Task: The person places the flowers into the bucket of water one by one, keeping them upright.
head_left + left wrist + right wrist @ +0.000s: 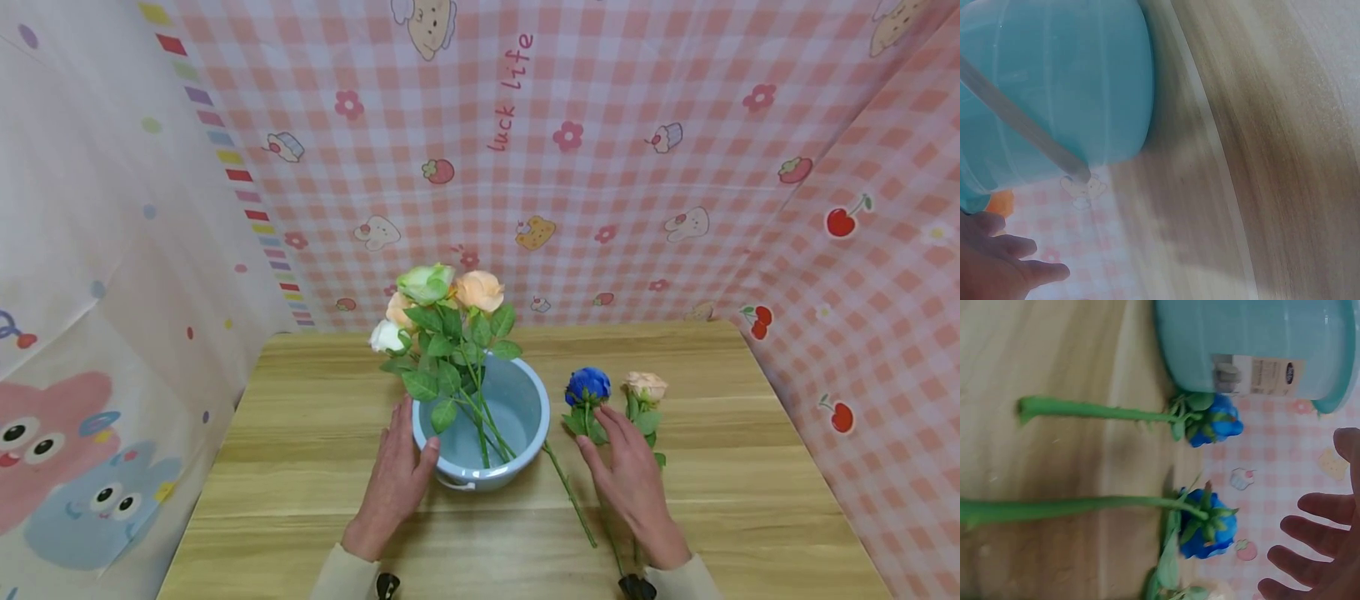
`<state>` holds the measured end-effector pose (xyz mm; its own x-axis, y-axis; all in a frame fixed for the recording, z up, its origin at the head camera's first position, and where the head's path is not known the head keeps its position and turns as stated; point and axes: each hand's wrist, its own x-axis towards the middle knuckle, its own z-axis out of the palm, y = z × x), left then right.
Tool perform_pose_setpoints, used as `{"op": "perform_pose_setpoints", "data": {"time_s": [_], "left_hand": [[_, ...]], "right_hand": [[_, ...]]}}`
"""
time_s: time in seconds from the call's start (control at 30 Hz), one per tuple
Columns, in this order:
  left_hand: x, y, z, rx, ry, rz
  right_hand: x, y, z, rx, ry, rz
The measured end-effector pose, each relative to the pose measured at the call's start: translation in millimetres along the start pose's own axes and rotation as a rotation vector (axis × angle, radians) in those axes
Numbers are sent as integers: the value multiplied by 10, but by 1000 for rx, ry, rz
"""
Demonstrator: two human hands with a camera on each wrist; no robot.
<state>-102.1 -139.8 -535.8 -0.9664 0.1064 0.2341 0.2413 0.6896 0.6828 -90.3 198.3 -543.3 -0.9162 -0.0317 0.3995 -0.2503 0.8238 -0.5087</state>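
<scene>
A light blue bucket [545, 408] holds several roses, pale green [426, 284], peach [480, 291] and white [387, 336], leaning to its back left. My left hand [397, 475] is at the bucket's left side, thumb at the rim and fingers along the outer wall. To the right, my right hand [626, 475] hovers by a blue rose [587, 387], fingers extended near its leaves and stem. In the right wrist view that hand [1322, 537] has spread fingers, and a second blue rose [1216, 420] lies against the bucket.
A pale peach rose [645, 386] lies right of the blue one on the wooden table [720, 467]. A cut stem [572, 496] runs from beside the bucket toward the front. Pink checked cloth [615, 275] hangs behind the table.
</scene>
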Motion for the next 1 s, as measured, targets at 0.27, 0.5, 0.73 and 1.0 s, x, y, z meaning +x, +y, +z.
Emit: {"op": "perform_pose_setpoints", "data": {"time_s": [0.27, 0.5, 0.73, 1.0], "left_hand": [[2, 1, 2, -9, 5, 2], [-7, -1, 3, -10, 9, 7], [-6, -8, 6, -2, 9, 8], [-7, -6, 3, -9, 8, 2]], "right_hand": [[-101, 128, 38, -48, -60, 42], [-197, 165, 52, -74, -146, 95], [-285, 185, 84, -75, -156, 108], [-363, 196, 97, -37, -215, 210]]}}
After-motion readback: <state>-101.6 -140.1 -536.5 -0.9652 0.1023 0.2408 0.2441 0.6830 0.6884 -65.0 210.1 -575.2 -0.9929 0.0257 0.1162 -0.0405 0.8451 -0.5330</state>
